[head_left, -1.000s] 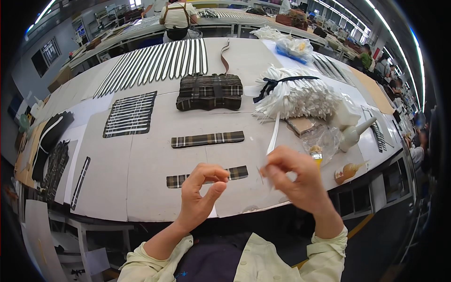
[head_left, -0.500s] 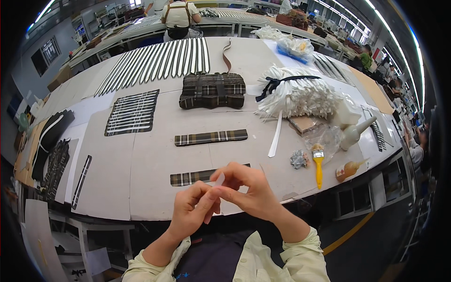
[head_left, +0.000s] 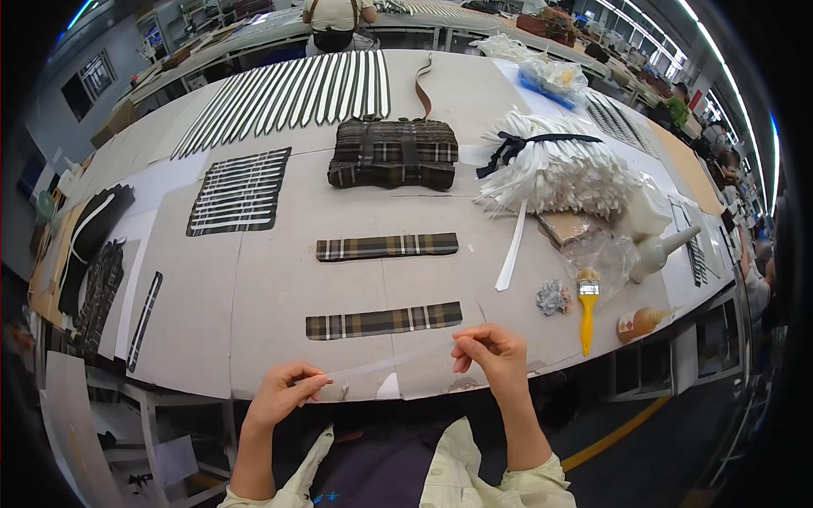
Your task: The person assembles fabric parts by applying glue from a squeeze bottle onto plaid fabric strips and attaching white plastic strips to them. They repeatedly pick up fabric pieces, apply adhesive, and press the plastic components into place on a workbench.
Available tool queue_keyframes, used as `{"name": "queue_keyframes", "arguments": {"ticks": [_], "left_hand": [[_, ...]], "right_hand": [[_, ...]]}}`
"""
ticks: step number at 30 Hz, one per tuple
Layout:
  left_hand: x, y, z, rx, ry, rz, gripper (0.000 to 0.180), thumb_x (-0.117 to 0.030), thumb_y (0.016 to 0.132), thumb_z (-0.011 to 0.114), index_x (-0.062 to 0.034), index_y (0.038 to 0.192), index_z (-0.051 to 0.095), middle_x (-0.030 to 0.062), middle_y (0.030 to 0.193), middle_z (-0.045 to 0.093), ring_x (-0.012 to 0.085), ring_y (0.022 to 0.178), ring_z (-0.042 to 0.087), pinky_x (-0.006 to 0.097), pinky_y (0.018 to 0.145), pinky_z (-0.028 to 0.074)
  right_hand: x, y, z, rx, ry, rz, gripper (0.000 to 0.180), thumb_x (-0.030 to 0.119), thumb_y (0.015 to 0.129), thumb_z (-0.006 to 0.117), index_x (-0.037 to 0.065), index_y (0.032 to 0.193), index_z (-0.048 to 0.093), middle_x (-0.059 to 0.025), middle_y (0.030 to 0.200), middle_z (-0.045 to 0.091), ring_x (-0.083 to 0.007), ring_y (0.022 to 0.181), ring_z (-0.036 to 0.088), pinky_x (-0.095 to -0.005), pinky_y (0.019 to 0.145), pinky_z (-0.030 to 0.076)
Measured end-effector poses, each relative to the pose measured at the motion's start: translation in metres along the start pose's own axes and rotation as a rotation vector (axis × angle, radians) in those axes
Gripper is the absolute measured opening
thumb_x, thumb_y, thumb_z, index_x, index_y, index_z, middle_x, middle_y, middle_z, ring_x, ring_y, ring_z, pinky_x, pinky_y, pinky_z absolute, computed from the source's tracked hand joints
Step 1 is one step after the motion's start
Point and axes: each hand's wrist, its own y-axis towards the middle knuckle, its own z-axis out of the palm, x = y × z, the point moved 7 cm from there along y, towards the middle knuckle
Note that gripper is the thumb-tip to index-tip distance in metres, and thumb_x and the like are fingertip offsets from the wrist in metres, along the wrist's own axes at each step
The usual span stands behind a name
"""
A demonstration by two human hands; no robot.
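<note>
Bright, even light falls from long ceiling tube lamps arcing along the upper right of the frame. Shadows on the pale table are soft and faint. Fisheye bending curves straight edges near the rim, and black vignetting fills the corners. The centre is sharp.

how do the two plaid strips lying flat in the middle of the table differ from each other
The near plaid strip lies close to the hands, just beyond the clear strip they hold; the far plaid strip sits further up the table, nearer the folded plaid stack. The near one looks lighter and browner, the far one darker. Both are long, flat and lie crosswise.
</note>
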Motion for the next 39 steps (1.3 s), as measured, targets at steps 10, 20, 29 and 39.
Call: {"name": "queue_keyframes", "arguments": {"ticks": [10, 20, 29, 39], "left_hand": [[0.042, 0.021, -0.023, -0.527, -0.197, 0.083, 0.012, -0.012, 0.094, 0.067, -0.0004, 0.097, 0.067, 0.0042, 0.079, 0.066, 0.0072, 0.064, 0.057, 0.021, 0.061, 0.046], [0.026, 0.040, -0.019, -0.701, 0.052, 0.123, 0.008, -0.008, 0.092, 0.069, -0.0001, 0.094, 0.068, 0.0006, 0.078, 0.065, 0.0046, 0.066, 0.056, 0.020, 0.061, 0.046], [0.024, 0.053, -0.020, -0.766, 0.182, 0.129, 0.006, -0.004, 0.087, 0.070, 0.0014, 0.088, 0.067, 0.0001, 0.074, 0.062, 0.0052, 0.062, 0.053, 0.020, 0.057, 0.044], [0.016, 0.055, -0.018, -0.784, 0.341, 0.151, 0.006, -0.004, 0.086, 0.071, 0.0007, 0.086, 0.066, 0.0039, 0.072, 0.062, 0.0086, 0.057, 0.052, 0.024, 0.053, 0.043]], "right_hand": [[-0.060, 0.007, -0.029, -0.181, -0.132, 0.163, 0.013, 0.010, 0.097, 0.064, -0.002, 0.101, 0.065, -0.0067, 0.082, 0.069, -0.0104, 0.065, 0.064, -0.0226, 0.059, 0.049], [-0.054, 0.042, -0.029, -0.204, -0.522, 0.052, 0.008, 0.008, 0.094, 0.067, 0.000, 0.094, 0.066, -0.0018, 0.074, 0.063, -0.0067, 0.059, 0.055, -0.0210, 0.054, 0.043], [-0.057, 0.051, -0.023, -0.231, -0.719, -0.057, 0.008, 0.006, 0.092, 0.068, 0.000, 0.090, 0.065, 0.0017, 0.070, 0.059, -0.0042, 0.059, 0.047, -0.0201, 0.055, 0.040], [-0.058, 0.054, -0.020, -0.225, -0.812, -0.087, 0.008, 0.005, 0.091, 0.069, -0.001, 0.088, 0.065, -0.0005, 0.069, 0.059, -0.0054, 0.058, 0.047, -0.0213, 0.054, 0.040]]}}
